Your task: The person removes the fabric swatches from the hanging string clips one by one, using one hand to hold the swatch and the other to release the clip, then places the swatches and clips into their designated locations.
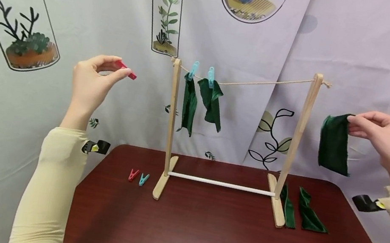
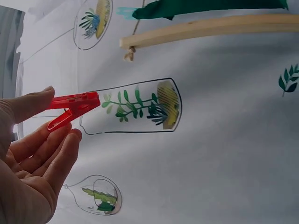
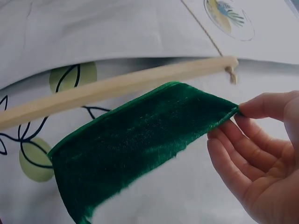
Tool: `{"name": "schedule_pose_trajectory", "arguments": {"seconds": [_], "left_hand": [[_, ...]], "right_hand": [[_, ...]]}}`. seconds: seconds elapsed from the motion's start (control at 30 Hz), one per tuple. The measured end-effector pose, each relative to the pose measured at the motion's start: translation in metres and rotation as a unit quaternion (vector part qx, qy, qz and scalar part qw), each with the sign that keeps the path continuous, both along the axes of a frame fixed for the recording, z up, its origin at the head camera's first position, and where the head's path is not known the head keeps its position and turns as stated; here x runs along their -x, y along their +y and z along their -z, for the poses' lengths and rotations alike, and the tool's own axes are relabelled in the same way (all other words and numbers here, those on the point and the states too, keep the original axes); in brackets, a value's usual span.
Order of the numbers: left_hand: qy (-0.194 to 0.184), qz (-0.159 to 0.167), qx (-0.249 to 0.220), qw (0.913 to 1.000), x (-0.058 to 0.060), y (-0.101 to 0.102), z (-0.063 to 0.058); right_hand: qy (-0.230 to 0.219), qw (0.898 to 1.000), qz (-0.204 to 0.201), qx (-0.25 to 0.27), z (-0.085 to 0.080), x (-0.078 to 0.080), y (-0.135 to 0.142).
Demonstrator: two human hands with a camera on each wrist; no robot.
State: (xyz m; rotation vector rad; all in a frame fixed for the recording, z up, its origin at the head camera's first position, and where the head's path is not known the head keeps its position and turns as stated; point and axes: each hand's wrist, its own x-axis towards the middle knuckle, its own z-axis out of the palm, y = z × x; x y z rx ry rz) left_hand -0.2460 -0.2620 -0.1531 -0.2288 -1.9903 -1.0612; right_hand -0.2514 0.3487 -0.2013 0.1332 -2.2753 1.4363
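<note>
Between thumb and fingers, my left hand (image 1: 90,82) pinches a red clothespin (image 2: 77,105), held in the air left of the wooden rack. My right hand (image 1: 389,139) pinches a dark green cloth (image 3: 140,140) by one corner; it hangs down right of the rack's right post (image 1: 303,126). A string (image 1: 263,83) runs between the posts. Near its left end, two light blue clothespins (image 1: 211,77) hold up two green cloths (image 1: 211,103), which hang side by side.
On the brown table (image 1: 199,234), a red clothespin (image 1: 133,175) and a blue clothespin (image 1: 144,180) lie left of the rack's left foot (image 1: 164,178). Two green cloths (image 1: 309,213) lie by the right foot (image 1: 276,201). A white rod (image 1: 221,184) joins the feet. Behind hangs a printed curtain (image 1: 119,18).
</note>
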Motion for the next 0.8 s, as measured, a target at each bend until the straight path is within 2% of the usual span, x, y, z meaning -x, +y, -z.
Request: {"name": "schedule_pose_trajectory", "arguments": {"seconds": [0.23, 0.4, 0.6, 0.8], "left_hand": [[-0.018, -0.004, 0.013, 0.9997, 0.008, -0.013, 0.021], [-0.064, -0.020, 0.025, 0.9974, 0.014, -0.023, 0.041], [-0.101, -0.037, 0.047, 0.9931, 0.025, -0.035, 0.071], [-0.143, -0.050, 0.070, 0.9860, 0.039, -0.054, 0.107]], "right_hand": [[-0.002, 1.000, 0.012, 0.007, 0.017, -0.001, 0.014], [-0.005, 1.000, 0.021, 0.013, 0.030, -0.002, 0.027], [-0.019, 0.999, 0.044, 0.007, 0.045, -0.003, 0.036], [-0.011, 0.998, 0.063, -0.004, 0.062, -0.004, 0.046]]}}
